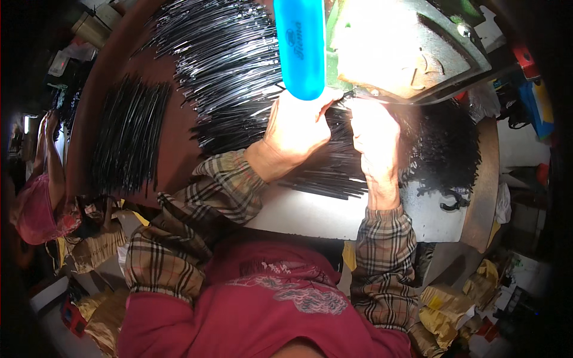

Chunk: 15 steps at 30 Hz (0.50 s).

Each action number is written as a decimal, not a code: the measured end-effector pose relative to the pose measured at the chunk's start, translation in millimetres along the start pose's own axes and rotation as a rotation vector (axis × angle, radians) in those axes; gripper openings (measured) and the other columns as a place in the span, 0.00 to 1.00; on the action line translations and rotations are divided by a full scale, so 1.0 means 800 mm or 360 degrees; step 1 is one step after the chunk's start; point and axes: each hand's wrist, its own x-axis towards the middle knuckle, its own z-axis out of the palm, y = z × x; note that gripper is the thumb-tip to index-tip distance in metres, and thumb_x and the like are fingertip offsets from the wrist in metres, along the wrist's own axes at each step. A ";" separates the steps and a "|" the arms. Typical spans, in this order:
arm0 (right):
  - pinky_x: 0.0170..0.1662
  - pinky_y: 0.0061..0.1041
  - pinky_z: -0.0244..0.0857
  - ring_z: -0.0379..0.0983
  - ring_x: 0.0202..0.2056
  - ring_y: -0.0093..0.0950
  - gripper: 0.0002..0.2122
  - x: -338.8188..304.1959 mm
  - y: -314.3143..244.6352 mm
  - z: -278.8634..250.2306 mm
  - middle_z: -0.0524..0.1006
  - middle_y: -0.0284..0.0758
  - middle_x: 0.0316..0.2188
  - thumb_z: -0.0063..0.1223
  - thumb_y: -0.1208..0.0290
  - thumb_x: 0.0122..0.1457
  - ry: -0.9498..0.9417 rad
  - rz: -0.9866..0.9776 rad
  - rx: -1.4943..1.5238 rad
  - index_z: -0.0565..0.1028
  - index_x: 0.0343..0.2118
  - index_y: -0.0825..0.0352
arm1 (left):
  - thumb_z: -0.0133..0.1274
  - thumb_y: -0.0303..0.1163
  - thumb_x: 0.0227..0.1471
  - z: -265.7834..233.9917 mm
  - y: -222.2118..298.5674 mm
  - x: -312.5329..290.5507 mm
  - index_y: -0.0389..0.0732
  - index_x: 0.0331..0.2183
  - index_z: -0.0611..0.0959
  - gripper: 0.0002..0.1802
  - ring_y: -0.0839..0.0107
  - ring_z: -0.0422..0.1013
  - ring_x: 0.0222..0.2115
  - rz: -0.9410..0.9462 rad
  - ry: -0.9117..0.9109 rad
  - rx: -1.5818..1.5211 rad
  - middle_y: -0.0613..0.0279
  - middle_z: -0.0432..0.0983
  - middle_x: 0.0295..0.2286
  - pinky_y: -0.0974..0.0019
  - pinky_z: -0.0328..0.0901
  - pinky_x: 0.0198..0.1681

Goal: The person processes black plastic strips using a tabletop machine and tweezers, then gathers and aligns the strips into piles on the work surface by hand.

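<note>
Lying near fingers [358,113], between hands [300,130]: black strands [335,167]

Over on the left, a co-worker in a pink top [37,209] stretches both arms away from the body; just below, a sheet of brown cardboard [98,249] and, lower down, a crumpled brown paper bag [108,319] beside a red plastic object [73,317]; across to the lower right, yellowish paper bags [444,310] bunch together; higher up that side, a whitish plastic bag [503,204] hangs near a blue-and-yellow object [535,110].
</note>
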 end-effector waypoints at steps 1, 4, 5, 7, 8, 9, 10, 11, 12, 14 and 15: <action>0.18 0.10 0.50 0.58 0.19 0.09 0.07 -0.001 0.000 0.000 0.68 0.23 0.19 0.51 0.73 0.59 -0.0011 -0.0057 -0.0079 0.76 0.36 0.70 | 0.50 0.11 0.41 0.000 0.000 -0.002 0.38 0.48 0.74 0.29 0.69 0.68 0.44 -0.0103 -0.0057 0.0068 0.57 0.65 0.40 0.68 0.64 0.50; 0.17 0.09 0.49 0.58 0.19 0.09 0.07 -0.001 0.001 0.001 0.67 0.22 0.19 0.51 0.72 0.59 -0.0014 -0.0061 -0.0056 0.76 0.36 0.69 | 0.48 0.10 0.38 0.004 -0.002 0.001 0.38 0.47 0.75 0.29 0.67 0.71 0.40 0.0221 0.0057 0.0269 0.57 0.68 0.35 0.69 0.67 0.46; 0.17 0.09 0.49 0.58 0.18 0.09 0.07 -0.001 0.002 0.001 0.67 0.22 0.19 0.51 0.72 0.59 0.0019 -0.0014 0.0048 0.76 0.36 0.69 | 0.49 0.11 0.36 0.004 -0.002 0.001 0.38 0.46 0.75 0.30 0.66 0.72 0.37 0.0286 0.0077 0.0503 0.57 0.68 0.32 0.69 0.68 0.42; 0.17 0.10 0.49 0.58 0.18 0.09 0.07 0.000 0.004 0.002 0.67 0.22 0.18 0.51 0.73 0.59 -0.0004 -0.0077 -0.0053 0.76 0.36 0.69 | 0.51 0.13 0.33 0.004 -0.004 0.007 0.38 0.42 0.76 0.28 0.62 0.72 0.27 0.0532 0.0193 0.0717 0.56 0.69 0.26 0.66 0.68 0.30; 0.17 0.10 0.49 0.58 0.18 0.09 0.07 0.000 0.003 0.001 0.67 0.23 0.18 0.51 0.73 0.59 0.0000 -0.0148 -0.0150 0.76 0.36 0.69 | 0.51 0.13 0.33 0.002 -0.005 0.010 0.38 0.42 0.76 0.28 0.62 0.72 0.27 0.0546 0.0206 0.0711 0.56 0.69 0.26 0.66 0.68 0.30; 0.17 0.10 0.49 0.58 0.18 0.09 0.07 0.001 0.003 0.001 0.68 0.23 0.18 0.51 0.73 0.59 -0.0004 -0.0160 -0.0151 0.76 0.36 0.69 | 0.51 0.13 0.33 0.000 -0.005 0.012 0.37 0.40 0.77 0.25 0.61 0.71 0.26 0.0566 0.0195 0.0678 0.56 0.70 0.26 0.65 0.67 0.29; 0.18 0.10 0.51 0.59 0.18 0.10 0.06 0.002 0.001 -0.001 0.68 0.23 0.19 0.51 0.73 0.59 -0.0044 -0.0189 -0.0193 0.76 0.35 0.70 | 0.51 0.13 0.34 -0.001 -0.005 0.014 0.37 0.38 0.77 0.23 0.61 0.70 0.25 0.0588 0.0185 0.0644 0.55 0.70 0.27 0.64 0.66 0.28; 0.18 0.11 0.52 0.60 0.18 0.10 0.06 0.003 0.000 -0.003 0.69 0.24 0.19 0.52 0.74 0.58 -0.0082 -0.0228 -0.0239 0.77 0.34 0.70 | 0.51 0.13 0.34 -0.002 -0.004 0.016 0.37 0.38 0.77 0.23 0.61 0.70 0.25 0.0603 0.0190 0.0644 0.55 0.70 0.27 0.64 0.66 0.28; 0.18 0.11 0.52 0.60 0.18 0.10 0.06 0.003 -0.002 -0.005 0.69 0.24 0.19 0.52 0.74 0.58 -0.0081 -0.0248 -0.0244 0.77 0.34 0.70 | 0.51 0.14 0.33 -0.002 -0.003 0.017 0.36 0.38 0.77 0.22 0.59 0.69 0.25 0.0723 0.0218 0.0735 0.55 0.70 0.26 0.62 0.65 0.28; 0.19 0.11 0.54 0.62 0.19 0.10 0.05 -0.001 -0.003 -0.008 0.71 0.25 0.19 0.53 0.75 0.57 -0.0002 -0.0200 -0.0392 0.77 0.32 0.71 | 0.51 0.14 0.33 -0.004 0.002 0.018 0.35 0.37 0.77 0.21 0.58 0.68 0.24 0.0857 0.0247 0.0826 0.54 0.70 0.26 0.61 0.65 0.27; 0.21 0.12 0.55 0.62 0.19 0.11 0.04 -0.003 -0.004 -0.010 0.73 0.26 0.20 0.54 0.77 0.55 0.0018 -0.0141 -0.0410 0.78 0.32 0.71 | 0.51 0.14 0.33 -0.005 0.004 0.017 0.35 0.37 0.77 0.22 0.56 0.68 0.24 0.0793 0.0207 0.0891 0.54 0.69 0.25 0.60 0.65 0.28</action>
